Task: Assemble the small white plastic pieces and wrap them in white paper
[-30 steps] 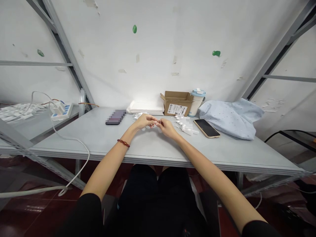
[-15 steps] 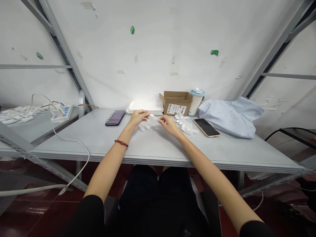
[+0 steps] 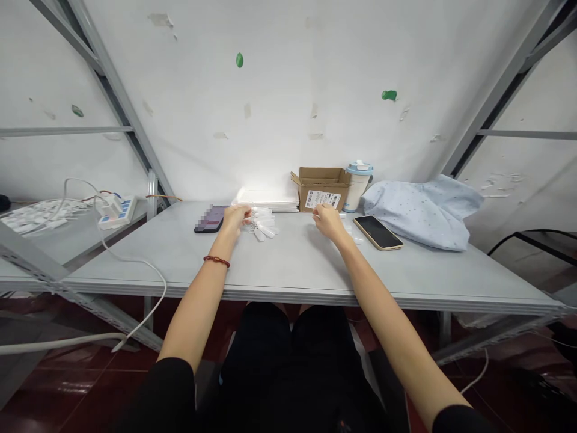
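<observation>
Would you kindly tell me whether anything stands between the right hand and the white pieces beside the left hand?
Nothing visible does; grey tabletop lies between the right hand and the white pieces.

A lidded cup [image 3: 357, 191] stands beside an open cardboard box [image 3: 323, 186] at the back of the bench [image 3: 288, 264]. A dark-screened phone [image 3: 377, 233] lies near a crumpled pale-blue cloth [image 3: 421, 210]; far left sits a power strip [image 3: 126, 213].
</observation>
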`<state>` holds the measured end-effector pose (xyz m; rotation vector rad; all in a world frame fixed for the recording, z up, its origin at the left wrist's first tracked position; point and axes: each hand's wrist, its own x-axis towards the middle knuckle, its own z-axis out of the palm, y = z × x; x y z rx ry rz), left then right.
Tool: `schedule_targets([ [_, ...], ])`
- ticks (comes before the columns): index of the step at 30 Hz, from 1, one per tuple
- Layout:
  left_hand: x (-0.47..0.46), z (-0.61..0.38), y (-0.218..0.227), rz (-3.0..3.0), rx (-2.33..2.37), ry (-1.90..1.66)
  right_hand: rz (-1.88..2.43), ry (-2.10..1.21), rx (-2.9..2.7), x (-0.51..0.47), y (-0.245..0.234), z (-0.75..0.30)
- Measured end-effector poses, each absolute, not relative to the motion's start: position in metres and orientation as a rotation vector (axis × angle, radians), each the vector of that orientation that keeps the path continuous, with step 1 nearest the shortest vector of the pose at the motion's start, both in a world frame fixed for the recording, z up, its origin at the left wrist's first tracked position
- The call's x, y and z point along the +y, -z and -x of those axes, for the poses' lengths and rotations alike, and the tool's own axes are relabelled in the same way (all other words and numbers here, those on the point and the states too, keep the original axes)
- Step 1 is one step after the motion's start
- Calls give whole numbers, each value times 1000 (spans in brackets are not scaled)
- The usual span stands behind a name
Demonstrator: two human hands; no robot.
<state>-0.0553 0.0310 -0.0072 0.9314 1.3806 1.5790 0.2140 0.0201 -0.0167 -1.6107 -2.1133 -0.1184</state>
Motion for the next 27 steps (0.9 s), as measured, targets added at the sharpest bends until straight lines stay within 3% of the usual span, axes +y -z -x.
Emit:
schedule_targets([
  [27,51,68,27,-1596,1990,-1179,2059,-30,-2025,29,16,-256],
])
